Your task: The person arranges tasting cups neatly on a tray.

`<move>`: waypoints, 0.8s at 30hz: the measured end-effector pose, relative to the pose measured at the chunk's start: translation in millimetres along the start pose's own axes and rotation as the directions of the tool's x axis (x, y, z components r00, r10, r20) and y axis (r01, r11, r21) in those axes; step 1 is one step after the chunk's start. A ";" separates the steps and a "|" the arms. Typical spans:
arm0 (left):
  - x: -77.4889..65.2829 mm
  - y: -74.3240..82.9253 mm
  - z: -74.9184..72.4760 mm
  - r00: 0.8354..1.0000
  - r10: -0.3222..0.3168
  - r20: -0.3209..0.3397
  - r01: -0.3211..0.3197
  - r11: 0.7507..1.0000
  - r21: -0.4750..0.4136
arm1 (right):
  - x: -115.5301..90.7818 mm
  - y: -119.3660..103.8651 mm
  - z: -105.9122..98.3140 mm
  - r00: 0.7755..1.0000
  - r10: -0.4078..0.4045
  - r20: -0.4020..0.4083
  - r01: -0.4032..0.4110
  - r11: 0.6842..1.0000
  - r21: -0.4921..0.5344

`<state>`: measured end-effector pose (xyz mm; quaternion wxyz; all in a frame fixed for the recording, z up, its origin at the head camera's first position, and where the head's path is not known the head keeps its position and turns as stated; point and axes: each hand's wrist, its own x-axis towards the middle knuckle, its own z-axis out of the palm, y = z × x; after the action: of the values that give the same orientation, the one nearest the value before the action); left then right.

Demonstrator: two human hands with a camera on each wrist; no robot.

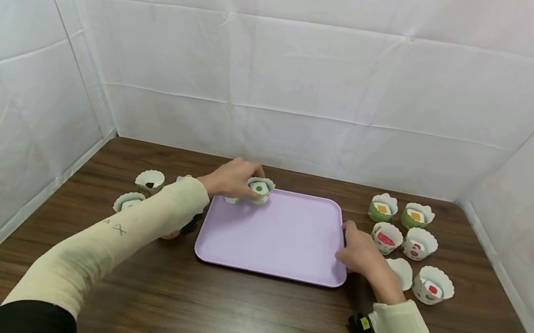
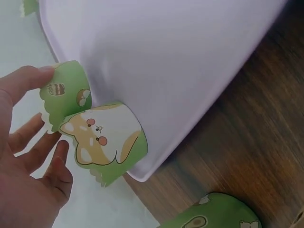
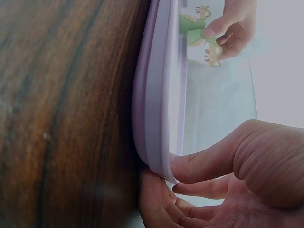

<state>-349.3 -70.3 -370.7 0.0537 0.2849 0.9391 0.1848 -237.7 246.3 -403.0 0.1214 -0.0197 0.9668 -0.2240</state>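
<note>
My left hand pinches a green paper baking cup with a wavy rim at the far left corner of the lilac tray. A second cup, printed with a dog's face, sits on the tray right beside it. In the head view, the held cup has a small white piece with a green dot inside. At the tray's right edge, my right hand grips the rim, thumb on top and fingers by its underside, as the right wrist view shows.
Right of the tray stand several paper cups: green ones at the back, white printed ones nearer. More cups stand at the left, partly hidden by my left sleeve. White cloth walls enclose the brown wooden table.
</note>
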 end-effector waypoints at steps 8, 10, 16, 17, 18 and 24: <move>4.9 -0.3 9.6 0.999 0.014 0.032 -0.016 0.997 0.074 | -1.2 1.0 2.0 1.000 0.013 0.014 -0.013 1.000 0.013; 6.5 -0.7 10.3 1.000 0.014 0.026 -0.017 0.996 0.084 | -1.2 1.2 2.1 1.000 0.007 0.011 -0.007 1.000 0.015; 6.8 -1.4 9.1 0.999 0.029 0.014 -0.031 0.993 0.117 | -1.1 1.3 1.3 1.000 -0.008 0.007 0.008 1.000 0.029; 6.6 -1.6 9.2 0.999 0.031 0.013 -0.032 0.992 0.120 | -0.9 1.0 1.5 1.000 -0.008 0.006 0.008 0.999 0.031; 6.2 -1.8 9.1 0.999 0.030 0.011 -0.031 0.992 0.123 | -0.8 0.9 1.5 1.000 -0.011 0.006 0.010 0.999 0.031; 4.8 -1.8 9.2 0.999 0.033 0.006 -0.033 0.992 0.118 | -1.3 -0.3 0.2 1.000 -0.018 0.001 0.018 0.999 0.027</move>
<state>-352.3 -66.2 -380.0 0.0356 0.3034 0.9434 0.1290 -236.4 246.1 -402.8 0.1203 -0.0269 0.9634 -0.2379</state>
